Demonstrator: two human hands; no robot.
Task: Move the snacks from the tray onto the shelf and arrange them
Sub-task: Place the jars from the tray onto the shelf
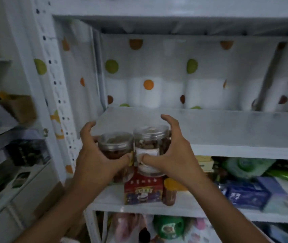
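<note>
Head view: the left hand [96, 156] had its fingers curled round the shorter jar [115, 143]; at its 3 o'clock, touching it, the right hand [172, 152] gripped the taller jar [151, 142]. Both were held at the white shelf [227, 132] front edge, above a red box [143, 190]

At the shelf [227, 130] front edge, left end
Left jar [116, 146] touches right jar [151, 146]; box [143, 190] sits on the lower shelf [108, 197] beneath them.

Two snack jars at the shelf [227, 130] front: shorter jar [115, 142], taller jar [153, 146] — beneath it, one red box [143, 190], one orange-lidded jar [169, 192].
</note>
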